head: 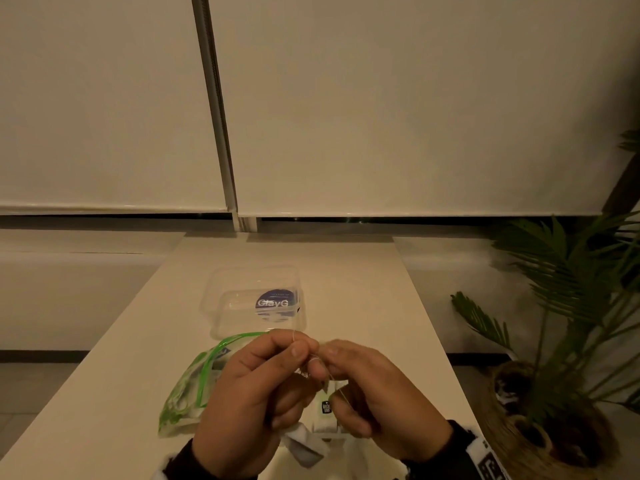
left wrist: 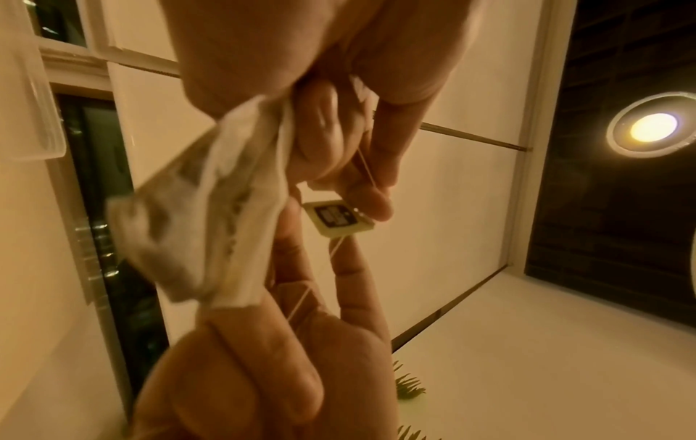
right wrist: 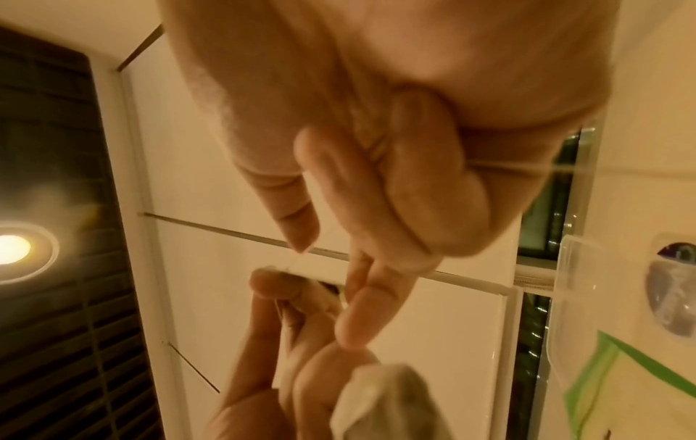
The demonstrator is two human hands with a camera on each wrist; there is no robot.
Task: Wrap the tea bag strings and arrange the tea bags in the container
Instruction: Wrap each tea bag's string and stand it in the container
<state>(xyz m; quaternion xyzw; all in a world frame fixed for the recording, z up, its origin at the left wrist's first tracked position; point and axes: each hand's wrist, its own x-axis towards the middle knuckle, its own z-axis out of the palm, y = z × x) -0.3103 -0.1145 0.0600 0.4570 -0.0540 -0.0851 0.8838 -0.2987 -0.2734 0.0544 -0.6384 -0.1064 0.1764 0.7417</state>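
pale desk (head: 363, 289), clear container (head: 254, 303) behind; left hand (head: 256, 403) grips a tea bag (left wrist: 211, 226), right hand (head: 377, 393) pinches its string (left wrist: 367, 166).

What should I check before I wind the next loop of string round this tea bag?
1. Left hand grips tea bag: ok.
2. Right hand pinches string: ok.
3. Tag hangs free between the hands: ok.
4. String free of knots: cannot tell.
5. Container open, lid off: cannot tell.
6. Green-edged pouch lies clear of the container: ok.
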